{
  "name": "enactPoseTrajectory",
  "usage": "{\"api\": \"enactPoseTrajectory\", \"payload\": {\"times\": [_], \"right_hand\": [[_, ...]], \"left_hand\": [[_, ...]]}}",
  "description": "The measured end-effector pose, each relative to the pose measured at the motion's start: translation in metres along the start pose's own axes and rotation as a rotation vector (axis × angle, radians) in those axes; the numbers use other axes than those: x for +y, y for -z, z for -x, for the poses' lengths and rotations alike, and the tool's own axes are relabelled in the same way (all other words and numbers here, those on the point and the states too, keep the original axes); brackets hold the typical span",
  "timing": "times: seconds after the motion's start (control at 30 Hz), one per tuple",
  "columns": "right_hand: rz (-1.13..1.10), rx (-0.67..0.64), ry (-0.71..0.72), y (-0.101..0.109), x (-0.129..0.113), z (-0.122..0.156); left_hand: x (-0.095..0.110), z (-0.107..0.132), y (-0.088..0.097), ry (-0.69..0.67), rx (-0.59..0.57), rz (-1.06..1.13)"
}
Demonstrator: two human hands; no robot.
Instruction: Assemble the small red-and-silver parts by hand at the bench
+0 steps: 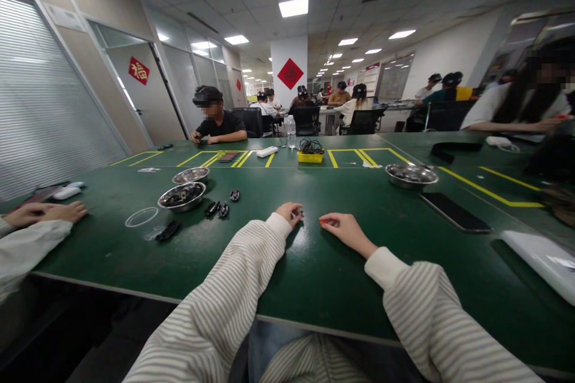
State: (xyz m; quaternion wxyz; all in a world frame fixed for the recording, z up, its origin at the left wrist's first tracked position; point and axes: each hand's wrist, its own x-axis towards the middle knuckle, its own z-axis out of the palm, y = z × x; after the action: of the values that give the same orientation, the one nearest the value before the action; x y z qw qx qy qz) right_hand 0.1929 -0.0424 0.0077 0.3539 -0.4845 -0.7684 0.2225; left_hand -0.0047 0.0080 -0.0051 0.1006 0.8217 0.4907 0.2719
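Note:
Over the middle of the green table, my left hand [290, 213] is closed in a pinch, with a small dark and shiny bit showing at its fingertips, too small to name. Across a short gap, my right hand [344, 227] pinches a small orange-red piece [322, 222] between thumb and fingers. Several black plastic parts [223, 210] lie left of my left hand. Behind them, a metal bowl [182, 207] holds more dark parts, with a second metal bowl [191, 175] just beyond it.
A clear plastic cup [150, 226] lies at left. To the right are a metal bowl [411, 184], a phone [456, 213] and a white case [541, 260]. A yellow tray [309, 158] with black cables and a bottle [291, 131] stand farther back. Other people's hands [65, 211] rest at left.

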Motion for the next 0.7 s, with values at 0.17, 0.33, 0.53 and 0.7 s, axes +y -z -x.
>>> {"api": "enactPoseTrajectory", "payload": {"times": [0.17,0.33,0.53,0.7], "right_hand": [[-0.096,0.047,0.024,-0.002,-0.004,-0.001],[-0.189,0.040,0.023,-0.001,-0.007,0.000],[-0.228,0.108,0.008,0.001,-0.009,0.001],[-0.206,0.127,0.027,0.001,-0.010,0.001]], "left_hand": [[0.032,0.013,-0.012,-0.189,0.011,0.126],[0.037,0.016,-0.009,-0.221,0.017,0.165],[0.036,0.016,-0.007,-0.233,0.079,0.116],[0.035,0.016,-0.006,-0.286,0.089,0.074]]}}
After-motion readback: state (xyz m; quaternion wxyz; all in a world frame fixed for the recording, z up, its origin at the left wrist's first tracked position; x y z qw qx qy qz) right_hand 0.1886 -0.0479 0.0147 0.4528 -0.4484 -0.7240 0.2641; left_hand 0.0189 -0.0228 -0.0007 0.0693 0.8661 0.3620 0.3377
